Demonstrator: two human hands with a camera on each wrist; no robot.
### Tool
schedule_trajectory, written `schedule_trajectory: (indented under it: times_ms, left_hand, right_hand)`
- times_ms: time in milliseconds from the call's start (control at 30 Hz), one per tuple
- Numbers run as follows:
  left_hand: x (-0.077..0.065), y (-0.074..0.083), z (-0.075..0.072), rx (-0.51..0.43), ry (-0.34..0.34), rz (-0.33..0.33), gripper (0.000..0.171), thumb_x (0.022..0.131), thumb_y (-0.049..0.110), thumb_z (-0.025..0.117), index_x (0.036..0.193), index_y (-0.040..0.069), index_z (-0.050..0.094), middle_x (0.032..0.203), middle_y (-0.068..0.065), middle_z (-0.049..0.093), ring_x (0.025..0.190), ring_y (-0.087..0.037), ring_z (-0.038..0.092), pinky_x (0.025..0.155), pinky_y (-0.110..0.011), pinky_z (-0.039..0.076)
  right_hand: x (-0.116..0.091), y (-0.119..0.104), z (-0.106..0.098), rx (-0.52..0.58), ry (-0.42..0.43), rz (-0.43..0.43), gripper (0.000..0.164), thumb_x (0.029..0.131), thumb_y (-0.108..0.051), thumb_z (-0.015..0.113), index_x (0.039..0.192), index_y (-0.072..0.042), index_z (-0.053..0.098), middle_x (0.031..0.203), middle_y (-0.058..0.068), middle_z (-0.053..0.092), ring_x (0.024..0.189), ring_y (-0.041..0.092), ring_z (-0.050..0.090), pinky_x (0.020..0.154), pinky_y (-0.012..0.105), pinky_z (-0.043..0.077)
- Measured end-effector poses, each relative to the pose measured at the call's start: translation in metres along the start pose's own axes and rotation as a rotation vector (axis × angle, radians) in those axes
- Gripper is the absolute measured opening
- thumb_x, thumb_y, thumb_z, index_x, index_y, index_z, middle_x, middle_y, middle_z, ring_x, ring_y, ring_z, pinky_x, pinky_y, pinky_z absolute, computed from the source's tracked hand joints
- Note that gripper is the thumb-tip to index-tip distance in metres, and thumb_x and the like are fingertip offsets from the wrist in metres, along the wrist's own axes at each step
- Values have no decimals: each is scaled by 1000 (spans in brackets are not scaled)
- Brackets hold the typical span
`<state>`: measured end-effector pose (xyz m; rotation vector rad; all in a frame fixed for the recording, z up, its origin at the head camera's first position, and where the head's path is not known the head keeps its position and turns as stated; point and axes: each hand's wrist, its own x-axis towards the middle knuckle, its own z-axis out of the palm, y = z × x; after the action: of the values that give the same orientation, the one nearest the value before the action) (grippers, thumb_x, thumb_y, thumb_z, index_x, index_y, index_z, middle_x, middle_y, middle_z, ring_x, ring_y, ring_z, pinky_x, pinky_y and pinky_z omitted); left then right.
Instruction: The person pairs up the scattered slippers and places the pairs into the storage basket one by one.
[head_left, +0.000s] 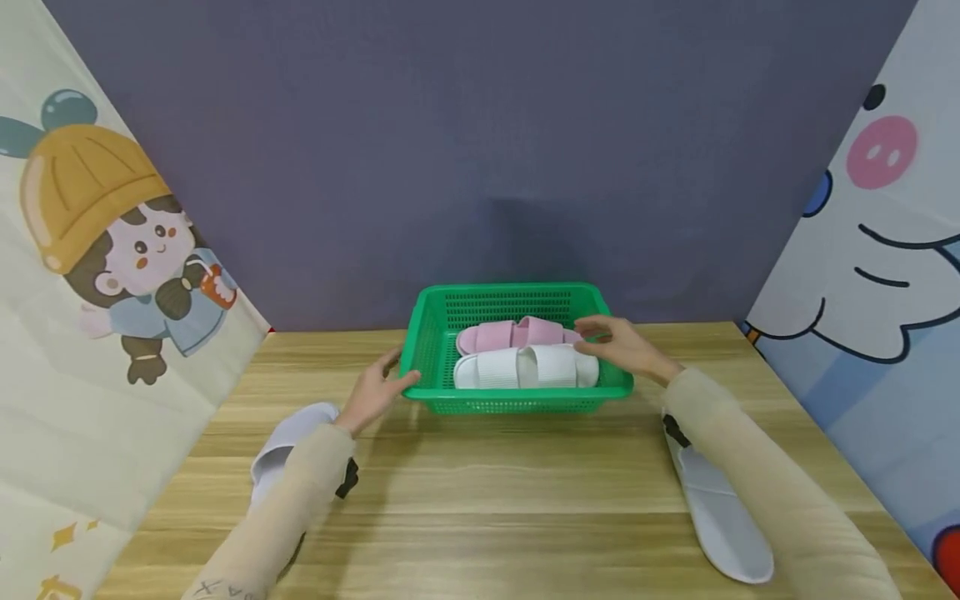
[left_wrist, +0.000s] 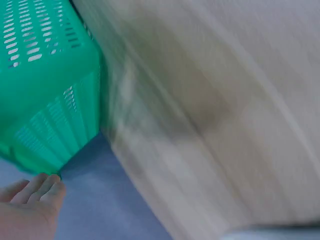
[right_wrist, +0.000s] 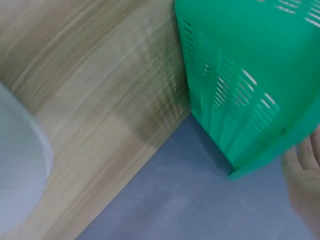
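Note:
A green perforated basket (head_left: 517, 395) stands at the back of the wooden table. Inside it lie a pink slipper (head_left: 495, 336) and, in front, a white slipper (head_left: 495, 369). My left hand (head_left: 369, 393) is at the basket's left rim, thumb over the front corner and fingers along the outside. The left wrist view shows those fingers (left_wrist: 50, 192) nearly straight by the rim. Over the right end of the basket reaches my right hand (head_left: 626, 343), its thumb close to the white slipper and its fingers above the pink one, with a gap between them.
A pale slipper (head_left: 306, 423) lies at the left, partly under my left forearm. Another pale slipper (head_left: 723, 512) lies at the right beside my right sleeve. A dark grey backdrop (head_left: 480, 167) rises behind the table, with cartoon-printed cloths on both sides.

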<state>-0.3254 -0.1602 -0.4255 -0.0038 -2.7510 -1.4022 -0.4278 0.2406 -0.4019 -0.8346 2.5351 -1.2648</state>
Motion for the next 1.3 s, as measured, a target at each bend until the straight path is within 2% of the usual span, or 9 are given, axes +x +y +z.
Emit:
schedule_trajectory:
  times_ms: [133,267,467,567,667,967,1133,1233,1300]
  left_hand:
    - [-13,6,-26,132,-28,73,65,90,39,52,143,7,30,146,-18,31,133,-37,30,103,-55,33]
    - [-30,15,-58,384,-42,260,54,91,31,53,137,6,40,140,-19,40,127,-38,39,98,-55,38]
    - [-51,14,-101,774,-51,680,46,79,8,66,122,-1,55,123,-19,55,114,-37,51,92,-50,44]
    - [-60,3,-121,997,-48,924,41,70,-2,67,110,-1,62,109,-16,62,102,-33,58,85,-45,49]
    - [-67,-13,-137,1180,-83,1090,37,66,-3,64,102,2,65,101,-11,65,93,-27,62,81,-40,52]
    - [-71,-64,-165,1359,-320,1302,48,71,5,46,117,7,57,119,-9,60,107,-24,59,86,-34,50]
    - [-62,-85,-161,1410,-494,1316,84,57,8,69,135,7,39,137,-8,46,123,-22,47,97,-31,42]
    - [-55,-93,-156,1473,-549,1320,106,49,27,82,140,7,31,142,-7,38,129,-19,40,104,-29,34]
    - [-51,-98,-153,1478,-564,1337,107,51,34,81,140,8,30,144,-6,36,131,-18,37,108,-28,29]
  right_hand:
    - [-19,-12,-9,-23,21,-33,55,89,-32,57,133,-3,43,132,20,48,120,35,45,101,48,37]
    - [-48,-20,-22,-76,61,-20,53,90,-32,55,133,-4,44,132,20,48,119,35,46,100,50,38]
    - [-86,-23,-37,-189,61,-37,48,91,-25,55,130,0,46,128,23,51,115,38,49,95,53,41]
    - [-102,-19,-40,-256,26,-50,47,90,-24,56,129,1,48,125,23,53,112,38,51,93,54,42]
    - [-114,-13,-42,-310,-12,-59,47,88,-22,59,127,2,49,123,23,55,109,39,53,90,54,44]
    - [-136,12,-47,-346,-212,-30,65,74,-24,73,126,6,48,124,27,52,110,45,48,84,52,48]
    - [-142,29,-41,-252,-342,132,85,68,-23,76,135,9,34,136,38,30,124,57,25,93,67,31]
    - [-144,38,-40,-253,-337,140,86,65,-20,76,134,11,34,136,41,25,123,61,20,92,71,26]
    - [-145,44,-40,-267,-318,118,84,64,-18,76,132,12,36,135,41,26,122,61,20,91,71,26]
